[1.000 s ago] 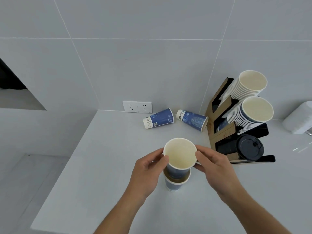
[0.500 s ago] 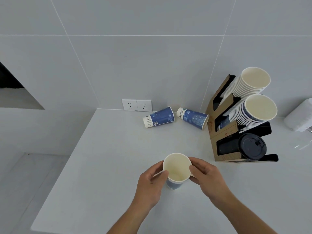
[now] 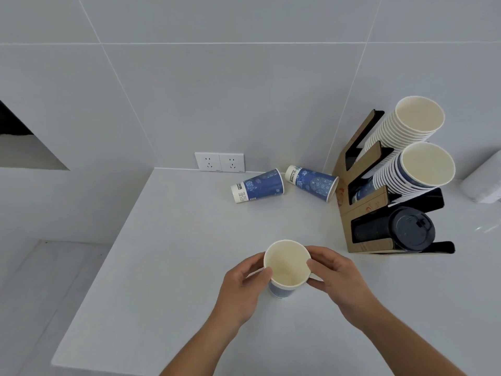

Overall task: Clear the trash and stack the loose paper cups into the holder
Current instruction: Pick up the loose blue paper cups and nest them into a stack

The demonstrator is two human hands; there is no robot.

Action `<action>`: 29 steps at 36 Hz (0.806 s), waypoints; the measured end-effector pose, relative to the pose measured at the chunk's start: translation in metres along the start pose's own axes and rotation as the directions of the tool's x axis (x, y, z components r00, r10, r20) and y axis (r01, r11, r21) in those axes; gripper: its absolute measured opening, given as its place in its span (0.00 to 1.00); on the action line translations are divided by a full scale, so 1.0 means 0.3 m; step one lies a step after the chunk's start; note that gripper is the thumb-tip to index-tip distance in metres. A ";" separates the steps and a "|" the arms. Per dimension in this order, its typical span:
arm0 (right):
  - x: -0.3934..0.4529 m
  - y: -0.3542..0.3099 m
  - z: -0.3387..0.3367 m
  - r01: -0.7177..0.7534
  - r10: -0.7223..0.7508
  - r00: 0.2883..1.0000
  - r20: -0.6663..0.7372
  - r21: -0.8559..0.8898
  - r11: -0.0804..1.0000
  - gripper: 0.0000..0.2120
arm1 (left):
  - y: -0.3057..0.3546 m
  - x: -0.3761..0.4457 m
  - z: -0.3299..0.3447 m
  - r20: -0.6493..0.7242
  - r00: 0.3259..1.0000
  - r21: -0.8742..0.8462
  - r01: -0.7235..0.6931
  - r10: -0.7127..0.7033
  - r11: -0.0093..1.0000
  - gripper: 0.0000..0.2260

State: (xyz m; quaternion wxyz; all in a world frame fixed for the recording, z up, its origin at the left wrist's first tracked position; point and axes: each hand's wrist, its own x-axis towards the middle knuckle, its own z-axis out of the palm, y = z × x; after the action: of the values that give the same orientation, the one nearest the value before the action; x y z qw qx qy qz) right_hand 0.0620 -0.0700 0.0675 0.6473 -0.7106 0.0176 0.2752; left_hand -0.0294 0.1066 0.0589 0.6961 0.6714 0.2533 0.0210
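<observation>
I see blue floral paper cup with cream inside (image 3: 286, 270) upright on white bench (image 3: 168, 240), mouth up, near front centre. Left hand (image 3: 244, 287) and right hand (image 3: 336, 275) flank it, both grips pinching rim from opposite sides, thumbs toward me, forearms angling in from bottom edge. Two more blue paper cups lying on sides near back wall: one (image 3: 257, 185) below wall socket (image 3: 219, 162), other (image 3: 311, 183) just beside brown cardboard cup holder (image 3: 360, 202). Holder carries two slanted cup stacks, black lids below.
</observation>
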 end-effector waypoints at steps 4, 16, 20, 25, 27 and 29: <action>0.005 -0.010 -0.004 -0.010 0.010 1.000 0.023 -0.025 1.000 0.15 | -0.006 0.003 -0.010 0.018 1.000 -0.009 0.013 -0.013 1.000 0.14; 0.113 -0.084 -0.052 -0.050 0.055 0.997 -0.058 0.079 0.996 0.09 | 0.005 0.112 -0.089 -0.069 0.996 -0.006 0.060 -0.061 0.998 0.07; 0.182 -0.118 -0.047 -0.092 0.102 0.993 -0.065 0.143 0.985 0.08 | 0.030 0.193 -0.132 -0.107 0.992 0.042 0.068 -0.063 0.997 0.06; 0.287 -0.158 -0.017 -0.155 0.168 0.985 -0.048 0.210 0.965 0.06 | 0.071 0.320 -0.183 -0.152 0.987 0.111 0.079 -0.061 0.991 0.05; 0.340 -0.169 -0.003 -0.175 0.190 0.981 -0.041 0.241 0.955 0.06 | 0.089 0.387 -0.199 -0.169 0.984 0.146 0.074 -0.048 0.987 0.05; 0.392 -0.171 0.014 -0.195 0.213 0.976 -0.034 0.280 0.940 0.07 | 0.101 0.453 -0.210 -0.179 0.983 0.184 0.073 -0.039 0.980 0.04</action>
State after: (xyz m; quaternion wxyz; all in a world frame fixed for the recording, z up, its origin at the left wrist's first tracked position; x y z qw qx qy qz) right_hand 0.1798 -0.0188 0.0655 0.7067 -0.6166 0.1497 0.3130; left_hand 0.0745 0.2180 0.0452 0.6042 0.7229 0.3331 0.0358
